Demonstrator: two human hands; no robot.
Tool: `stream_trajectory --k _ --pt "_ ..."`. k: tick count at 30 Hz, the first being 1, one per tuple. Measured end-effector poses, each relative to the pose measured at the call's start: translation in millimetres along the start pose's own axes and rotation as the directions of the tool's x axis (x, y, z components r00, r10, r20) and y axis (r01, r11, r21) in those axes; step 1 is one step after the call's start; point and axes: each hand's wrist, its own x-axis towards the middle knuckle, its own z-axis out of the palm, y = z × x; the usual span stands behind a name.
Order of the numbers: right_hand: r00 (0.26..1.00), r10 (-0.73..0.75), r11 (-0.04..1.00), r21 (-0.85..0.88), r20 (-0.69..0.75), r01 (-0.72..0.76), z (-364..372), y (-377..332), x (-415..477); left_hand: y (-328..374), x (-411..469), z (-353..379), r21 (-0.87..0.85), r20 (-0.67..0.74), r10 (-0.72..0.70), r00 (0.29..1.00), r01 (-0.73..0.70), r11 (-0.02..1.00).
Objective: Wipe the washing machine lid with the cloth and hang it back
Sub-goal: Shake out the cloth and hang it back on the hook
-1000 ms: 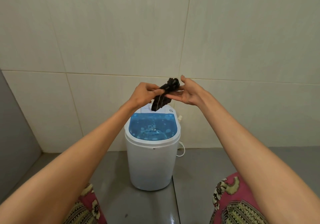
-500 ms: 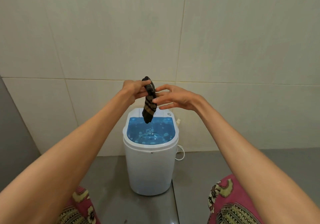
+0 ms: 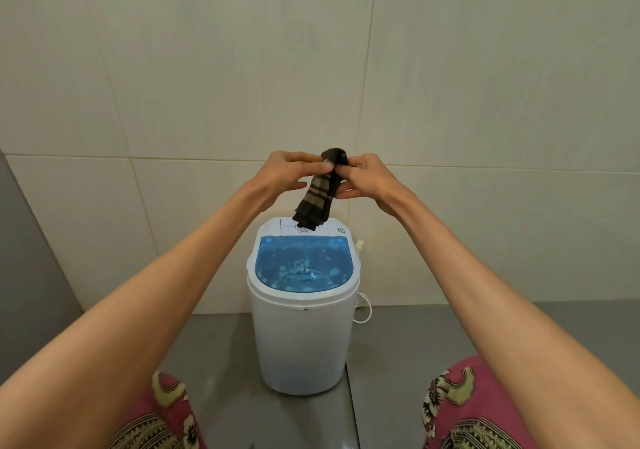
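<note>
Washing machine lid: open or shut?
Shut. The blue lid lies flat in the machine's white rim; no gap shows.

Both hands (image 3: 332, 178) pinch a dark cloth (image 3: 317, 199) (striped) above the washing machine lid (image 3: 304, 268).

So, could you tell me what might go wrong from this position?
Both the left hand and the right hand pinch only the top of the cloth, so it could slip and drop. The bunched cloth may wipe the blue lid unevenly. No hook shows for hanging it back.
</note>
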Motion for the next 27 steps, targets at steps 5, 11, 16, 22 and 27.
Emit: stream_trajectory --k 5,11,16,22,27 --pt "0.999 0.013 0.998 -0.058 0.036 -0.011 -4.1 3.6 2.6 -2.3 12.5 6.2 0.242 -0.140 0.127 0.982 -0.090 0.966" --pt "1.000 -0.028 0.897 -0.441 0.009 0.029 -7.4 6.3 27.6 -10.1 32.3 -4.9 0.593 -0.047 0.146 0.988 -0.090 0.800" --pt "0.996 -0.090 0.800 -0.595 0.018 0.083 6.3 16.9 73.5 -32.8 65.9 -29.3 0.675 0.014 0.174 0.985 -0.138 0.725" --pt "0.921 -0.389 0.617 -0.750 -0.027 0.239 29.6 45.8 141.4 -67.3 129.1 -61.2 0.693 0.008 0.288 0.958 -0.213 0.689" --pt "0.888 -0.460 0.637 -0.690 0.016 0.343 41.7 72.2 196.2 -80.9 182.5 -91.1 0.717 0.056 0.270 0.961 -0.227 0.659"
